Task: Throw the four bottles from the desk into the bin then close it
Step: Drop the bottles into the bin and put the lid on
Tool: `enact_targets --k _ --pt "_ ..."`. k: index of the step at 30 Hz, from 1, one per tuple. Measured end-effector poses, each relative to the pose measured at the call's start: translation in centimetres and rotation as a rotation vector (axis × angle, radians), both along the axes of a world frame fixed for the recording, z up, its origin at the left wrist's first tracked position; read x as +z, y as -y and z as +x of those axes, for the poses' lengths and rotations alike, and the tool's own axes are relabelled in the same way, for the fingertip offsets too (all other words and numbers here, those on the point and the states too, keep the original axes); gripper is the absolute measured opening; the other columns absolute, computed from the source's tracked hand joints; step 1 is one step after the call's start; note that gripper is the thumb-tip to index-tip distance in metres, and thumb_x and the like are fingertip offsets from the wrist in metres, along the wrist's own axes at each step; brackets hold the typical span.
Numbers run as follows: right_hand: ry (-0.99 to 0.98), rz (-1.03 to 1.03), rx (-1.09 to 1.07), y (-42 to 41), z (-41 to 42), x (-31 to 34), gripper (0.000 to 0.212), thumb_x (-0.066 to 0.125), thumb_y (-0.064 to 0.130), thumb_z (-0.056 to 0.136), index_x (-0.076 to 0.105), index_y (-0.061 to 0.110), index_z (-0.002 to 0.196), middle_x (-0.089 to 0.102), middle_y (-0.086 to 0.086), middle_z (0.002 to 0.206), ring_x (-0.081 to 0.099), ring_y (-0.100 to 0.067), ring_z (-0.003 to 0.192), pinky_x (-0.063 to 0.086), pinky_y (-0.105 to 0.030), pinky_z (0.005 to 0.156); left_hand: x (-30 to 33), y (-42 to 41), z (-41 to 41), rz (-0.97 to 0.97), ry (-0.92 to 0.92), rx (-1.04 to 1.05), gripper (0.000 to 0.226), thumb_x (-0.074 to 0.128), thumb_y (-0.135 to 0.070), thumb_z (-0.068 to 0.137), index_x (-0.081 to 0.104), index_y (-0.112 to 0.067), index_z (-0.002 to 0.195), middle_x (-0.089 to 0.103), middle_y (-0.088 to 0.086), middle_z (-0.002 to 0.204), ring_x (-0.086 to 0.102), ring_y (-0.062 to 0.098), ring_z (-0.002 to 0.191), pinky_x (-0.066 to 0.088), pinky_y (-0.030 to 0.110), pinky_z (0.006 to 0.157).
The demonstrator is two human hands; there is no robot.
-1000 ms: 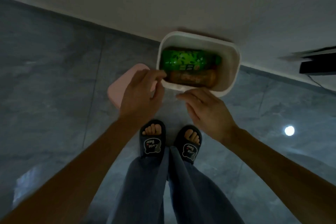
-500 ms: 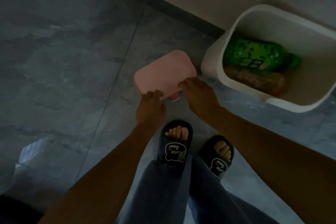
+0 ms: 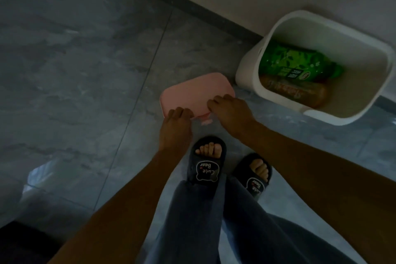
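A white bin (image 3: 282, 100) stands uncovered on the floor by the wall at the right. Inside it lie a green bottle (image 3: 300, 64) and a brown bottle (image 3: 295, 91); any others are hidden beneath. The pink lid (image 3: 192, 90) lies flat on the floor just left of the bin. My left hand (image 3: 176, 126) curls its fingers over the lid's near left edge. My right hand (image 3: 230, 110) grips the lid's near right edge. A small pink tab (image 3: 206, 121) shows between the two hands.
Grey marble floor tiles stretch to the left. A dark skirting board (image 3: 192, 6) runs along the pale wall behind the bin. My feet in black sandals (image 3: 206, 162) stand just behind the lid. A pale reflection (image 3: 38, 176) shines on the floor at the left.
Both hands left the bin's rim and moved left onto the pink lid. My view turned left, so the bin now sits at the right. The fingers have closed further on the lid's edge.
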State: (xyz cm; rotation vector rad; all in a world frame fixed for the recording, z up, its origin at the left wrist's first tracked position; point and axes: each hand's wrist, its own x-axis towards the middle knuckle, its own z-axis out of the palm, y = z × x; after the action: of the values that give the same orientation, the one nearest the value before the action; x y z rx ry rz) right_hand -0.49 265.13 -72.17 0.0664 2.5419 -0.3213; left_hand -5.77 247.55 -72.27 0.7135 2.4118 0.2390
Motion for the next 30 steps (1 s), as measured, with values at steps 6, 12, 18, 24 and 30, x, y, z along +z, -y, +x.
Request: enact_targets --k 6,12,18,24,30 --pt "-0.063 -0.155 -0.073 1.6 3.0 10.5 0.039 0.066 0.024 0.082 0.053 0.018 0.119 0.060 -0.006 0.107 0.061 -0.029 0.092 0.045 -0.035 0.063 10.9 -0.2 -1.2 -0.049 0.111 -0.209 0.022 0.060 -0.001 0.090 0.064 -0.008 0.111 0.065 0.013 0.107 0.059 0.030 0.100 0.047 0.036 0.080" --pt "-0.209 -0.175 -0.404 2.7 5.9 21.2 0.025 0.060 0.050 0.088 0.059 0.029 0.102 0.063 0.008 0.086 0.062 -0.011 0.070 0.034 -0.020 0.057 23.6 -4.9 -2.8 -0.150 0.104 -0.520 0.015 0.057 -0.021 0.095 0.066 -0.018 0.107 0.068 0.003 0.102 0.063 0.021 0.095 0.051 0.034 0.088" --pt "-0.396 -0.366 -1.138 0.9 7.1 28.6 0.018 0.066 0.045 0.089 0.060 0.034 0.102 0.071 0.017 0.093 0.067 0.003 0.082 0.053 -0.012 0.070 31.8 -12.9 -3.7 0.097 -0.116 -0.783 0.022 0.070 -0.021 0.084 0.072 -0.026 0.106 0.066 -0.002 0.114 0.053 0.025 0.124 0.025 0.056 0.119" --pt "-0.499 -0.770 -2.017 -1.7 7.0 28.6 0.020 0.064 0.045 0.090 0.071 0.026 0.090 0.072 0.003 0.081 0.071 -0.006 0.080 0.061 -0.029 0.079 31.0 -18.0 -0.6 0.461 -0.068 -0.684 0.051 0.059 -0.029 0.094 0.051 -0.021 0.144 0.034 0.011 0.161 0.035 0.032 0.147 0.051 0.045 0.105" --pt "-0.516 -1.361 -2.387 -3.5 6.6 23.5 0.023 0.061 0.025 0.097 0.072 0.013 0.113 0.077 -0.004 0.106 0.074 -0.018 0.100 0.059 -0.038 0.092 23.1 -18.6 1.5 0.250 0.061 -0.695 0.048 0.050 -0.019 0.103 0.043 -0.017 0.151 0.031 0.007 0.164 0.022 0.029 0.155 0.030 0.050 0.122"
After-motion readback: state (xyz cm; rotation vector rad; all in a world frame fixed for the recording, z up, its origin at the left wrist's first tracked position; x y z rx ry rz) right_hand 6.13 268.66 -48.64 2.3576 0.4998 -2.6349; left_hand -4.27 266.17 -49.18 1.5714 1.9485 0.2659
